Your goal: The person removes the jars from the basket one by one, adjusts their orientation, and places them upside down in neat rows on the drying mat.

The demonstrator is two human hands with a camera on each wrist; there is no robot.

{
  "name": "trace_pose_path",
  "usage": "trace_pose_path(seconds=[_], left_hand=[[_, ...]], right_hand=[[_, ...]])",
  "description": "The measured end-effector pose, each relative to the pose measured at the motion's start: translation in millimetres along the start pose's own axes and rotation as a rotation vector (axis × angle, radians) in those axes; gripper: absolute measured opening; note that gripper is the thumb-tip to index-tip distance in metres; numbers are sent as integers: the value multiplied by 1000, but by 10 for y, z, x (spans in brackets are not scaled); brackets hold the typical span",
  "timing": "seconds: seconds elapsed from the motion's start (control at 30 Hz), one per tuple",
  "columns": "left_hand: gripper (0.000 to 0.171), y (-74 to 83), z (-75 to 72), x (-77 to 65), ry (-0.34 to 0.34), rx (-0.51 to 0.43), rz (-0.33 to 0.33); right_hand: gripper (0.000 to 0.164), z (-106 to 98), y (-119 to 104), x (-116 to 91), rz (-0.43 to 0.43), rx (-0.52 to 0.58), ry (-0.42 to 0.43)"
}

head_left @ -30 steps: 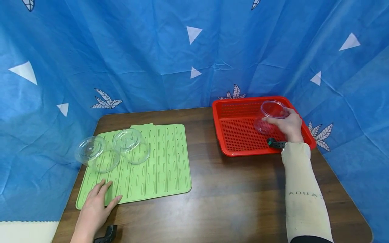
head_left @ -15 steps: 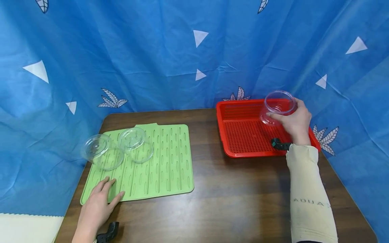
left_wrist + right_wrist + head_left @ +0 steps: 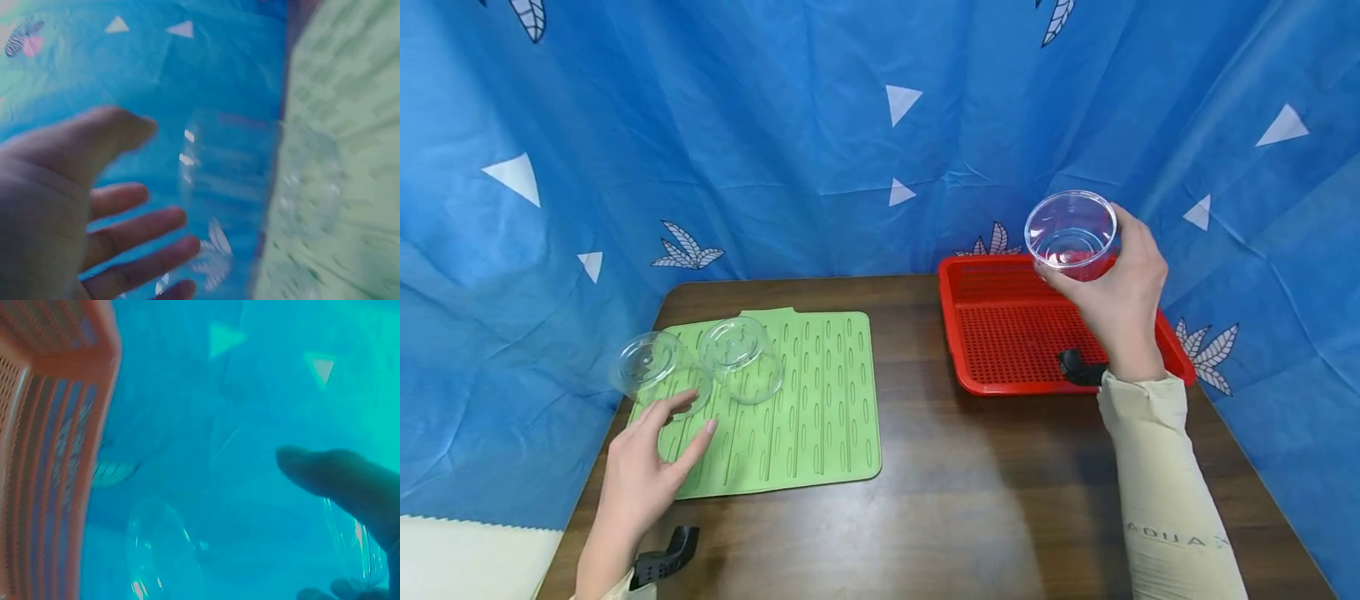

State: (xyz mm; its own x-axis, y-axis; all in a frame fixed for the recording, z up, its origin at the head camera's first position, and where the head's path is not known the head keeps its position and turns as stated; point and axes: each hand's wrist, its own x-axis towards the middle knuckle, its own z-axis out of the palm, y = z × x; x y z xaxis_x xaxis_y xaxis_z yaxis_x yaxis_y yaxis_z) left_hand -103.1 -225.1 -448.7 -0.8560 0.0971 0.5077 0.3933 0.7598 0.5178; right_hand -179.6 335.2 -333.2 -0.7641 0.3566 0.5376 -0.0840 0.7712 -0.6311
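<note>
My right hand [image 3: 1120,287] grips a clear plastic tub [image 3: 1070,229] by its side, thumb in front, above the back of the red basket [image 3: 962,379]. The tub's round rim faces up. In the right wrist view the thumb [image 3: 340,478] lies across part of the clear plastic. My left hand [image 3: 643,467] hovers over the left side of the green mat [image 3: 827,417], thumb and fingers spread, holding nothing. Just beyond its fingertips two similar clear tubs, a left one [image 3: 651,360] and a right one [image 3: 741,354], stand bottom up, side by side.
The basket and mat lie on a brown wooden table [image 3: 925,500], with bare wood between them. A blue curtain [image 3: 820,150] hangs behind and along both sides. Each wrist wears a black mount, such as the left mount [image 3: 670,554].
My right hand has lifted the tub up out of the basket. My left hand has risen from the mat's front edge and moved toward the two tubs. The head view has shifted slightly.
</note>
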Motion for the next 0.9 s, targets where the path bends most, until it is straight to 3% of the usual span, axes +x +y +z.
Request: trace_pose_path(seconds=[0.27,0.5,0.7,0.9], left_hand=[[75,263,27,537,36,-150,93],[83,542,103,973,31,-281,203],[88,763,194,1207,8,-362,260],[96,1056,257,1349,-44,-435,310]], right_hand=[[94,149,-426,-140,-316,1,67],[96,272,-741,-276,-514,-32,118],[98,370,-976,-438,-629,4,118],[95,469,-1187,-602,-747,26,114]])
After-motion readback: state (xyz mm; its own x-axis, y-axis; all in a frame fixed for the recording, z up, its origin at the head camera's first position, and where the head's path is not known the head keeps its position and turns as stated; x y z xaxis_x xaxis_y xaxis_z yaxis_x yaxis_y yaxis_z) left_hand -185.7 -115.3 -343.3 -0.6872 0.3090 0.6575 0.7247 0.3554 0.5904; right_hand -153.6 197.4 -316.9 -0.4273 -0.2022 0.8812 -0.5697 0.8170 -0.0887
